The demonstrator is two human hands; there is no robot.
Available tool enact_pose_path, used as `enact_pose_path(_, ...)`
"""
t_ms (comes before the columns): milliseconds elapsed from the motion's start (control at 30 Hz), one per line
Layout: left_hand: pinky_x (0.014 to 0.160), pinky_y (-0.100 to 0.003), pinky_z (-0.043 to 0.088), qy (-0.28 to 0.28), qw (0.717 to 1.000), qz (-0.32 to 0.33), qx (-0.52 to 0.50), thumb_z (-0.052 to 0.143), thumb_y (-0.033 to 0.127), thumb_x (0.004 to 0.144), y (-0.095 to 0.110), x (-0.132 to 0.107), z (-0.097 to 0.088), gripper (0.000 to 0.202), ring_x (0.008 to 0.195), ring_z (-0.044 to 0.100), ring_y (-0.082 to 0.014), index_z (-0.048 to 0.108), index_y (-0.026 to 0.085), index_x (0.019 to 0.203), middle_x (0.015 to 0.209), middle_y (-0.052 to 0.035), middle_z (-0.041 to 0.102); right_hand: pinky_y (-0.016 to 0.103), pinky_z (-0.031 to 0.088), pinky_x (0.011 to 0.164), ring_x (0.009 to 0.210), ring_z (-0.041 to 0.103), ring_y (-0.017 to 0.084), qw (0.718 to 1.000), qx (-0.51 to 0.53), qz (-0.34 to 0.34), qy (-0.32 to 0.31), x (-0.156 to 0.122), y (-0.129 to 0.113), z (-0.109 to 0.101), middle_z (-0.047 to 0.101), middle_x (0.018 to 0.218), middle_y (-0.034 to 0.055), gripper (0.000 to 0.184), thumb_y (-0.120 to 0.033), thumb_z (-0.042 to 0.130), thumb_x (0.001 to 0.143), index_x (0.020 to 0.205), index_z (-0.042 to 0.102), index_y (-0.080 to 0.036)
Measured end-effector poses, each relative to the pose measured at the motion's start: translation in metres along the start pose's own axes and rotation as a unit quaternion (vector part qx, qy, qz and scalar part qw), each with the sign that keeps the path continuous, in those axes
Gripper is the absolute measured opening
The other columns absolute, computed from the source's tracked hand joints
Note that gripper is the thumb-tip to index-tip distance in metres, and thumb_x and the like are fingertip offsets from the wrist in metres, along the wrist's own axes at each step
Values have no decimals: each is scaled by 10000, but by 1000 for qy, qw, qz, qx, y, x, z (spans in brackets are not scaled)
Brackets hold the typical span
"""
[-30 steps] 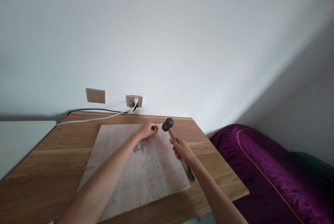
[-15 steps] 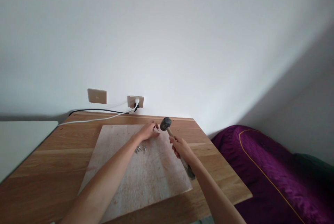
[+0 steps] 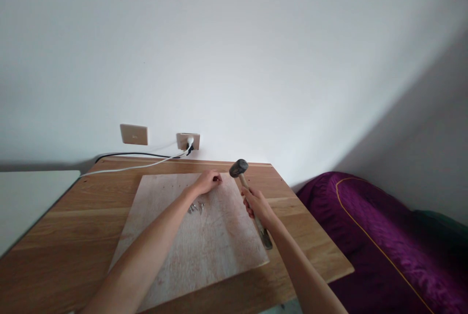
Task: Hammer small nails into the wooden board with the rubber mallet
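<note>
A pale plywood board (image 3: 204,236) lies on a wooden table (image 3: 62,226). My left hand (image 3: 207,182) rests near the board's far edge with fingertips pinched together, apparently on a small nail too tiny to make out. My right hand (image 3: 259,205) grips the wooden handle of a hammer (image 3: 238,168); its dark head is raised just right of my left fingertips. A small heap of loose nails (image 3: 195,207) lies on the board beside my left wrist.
A white cable (image 3: 139,164) and a black cable run across the table's far edge to a wall socket (image 3: 187,141). A second wall plate (image 3: 133,134) sits further left. A purple bedcover (image 3: 380,250) lies right of the table, a white surface (image 3: 29,197) left.
The hammer head dropped toward my left fingertips half a second ago, then rose up and slightly right. My left hand has stayed at the same spot on the board.
</note>
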State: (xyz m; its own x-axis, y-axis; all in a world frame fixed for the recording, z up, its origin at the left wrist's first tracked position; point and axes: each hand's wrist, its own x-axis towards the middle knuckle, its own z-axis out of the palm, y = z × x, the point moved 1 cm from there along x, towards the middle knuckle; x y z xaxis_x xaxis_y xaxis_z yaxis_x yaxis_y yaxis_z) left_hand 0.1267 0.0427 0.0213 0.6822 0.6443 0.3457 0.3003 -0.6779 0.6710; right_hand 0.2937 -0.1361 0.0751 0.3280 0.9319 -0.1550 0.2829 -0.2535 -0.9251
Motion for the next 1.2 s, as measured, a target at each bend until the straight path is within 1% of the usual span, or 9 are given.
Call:
enact_pose_path(67, 734, -271, 465, -8, 1000, -9, 6, 692, 215, 816, -2, 0, 1, 100, 774, 625, -176, 748, 165, 882, 846, -38, 688, 184, 280, 337, 353, 380, 60, 1000, -6, -14, -2, -1, -7, 3, 455, 543, -104, 376, -599, 506, 881, 877, 503, -224)
enact_pose_path(200, 773, -299, 494, 10, 999, -31, 23, 870, 382, 665, -2, -2, 2, 535, 844, 638, -208, 700, 181, 1131, 1015, -59, 670, 181, 287, 339, 351, 397, 61, 999, -36, -29, -5, 0, -16, 10, 471, 538, -96, 323, -539, 514, 917, 862, 526, -221)
enact_pose_path(267, 799, -304, 499, 22, 999, -32, 20, 900, 380, 622, 1, -4, 1, 609, 892, 645, -226, 686, 173, 1153, 1056, -74, 661, 185, 277, 326, 330, 397, 66, 998, -57, -17, -20, 1, -15, 12, 473, 500, -89, 299, -496, 562, 903, 816, 544, -211)
enact_pose_path(367, 794, -294, 491, 22, 999, -28, 7, 864, 360, 679, 4, -5, -1, 472, 882, 646, -220, 709, 165, 1080, 1028, -74, 672, 185, 270, 318, 313, 399, 71, 997, -70, 6, -39, 2, -8, 12, 474, 472, -82, 305, -486, 599, 884, 788, 561, -199)
enact_pose_path(500, 722, -280, 460, 2, 1000, -24, 10, 768, 389, 797, 7, -5, -3, 243, 774, 627, -198, 748, 168, 895, 847, -48, 679, 177, 293, 329, 331, 391, 64, 998, -48, 15, -25, 4, 0, 8, 466, 521, -98, 350, -556, 498, 922, 878, 540, -211)
enact_pose_path(733, 706, -272, 444, 13, 1000, -6, 17, 681, 265, 844, 6, -4, -1, 145, 736, 629, -186, 779, 161, 824, 791, -56, 715, 182, 287, 317, 335, 389, 68, 999, -37, 10, -25, 2, -2, 3, 454, 517, -102, 371, -575, 524, 887, 886, 536, -205)
enact_pose_path(1000, 719, -274, 438, -25, 999, -3, 39, 638, 292, 843, 5, 0, 0, 181, 736, 610, -186, 742, 164, 767, 766, -27, 681, 174, 275, 316, 339, 373, 52, 999, -7, -47, -18, -1, -22, 9, 441, 541, -116, 429, -643, 526, 869, 910, 526, -217)
enact_pose_path(1067, 733, -278, 446, -26, 999, -8, 45, 705, 337, 808, 6, -1, 0, 184, 767, 619, -197, 751, 170, 869, 823, -31, 674, 172, 274, 314, 334, 374, 52, 998, -10, -64, -13, 0, -23, 10, 447, 536, -113, 419, -637, 514, 882, 902, 523, -218)
enact_pose_path(1200, 778, -293, 472, 12, 999, -35, 32, 838, 373, 689, 9, -5, -1, 447, 876, 639, -228, 715, 164, 1065, 1015, -70, 663, 174, 255, 306, 302, 375, 56, 997, -53, -15, -47, 2, -11, 12, 446, 478, -109, 344, -548, 556, 895, 854, 550, -207)
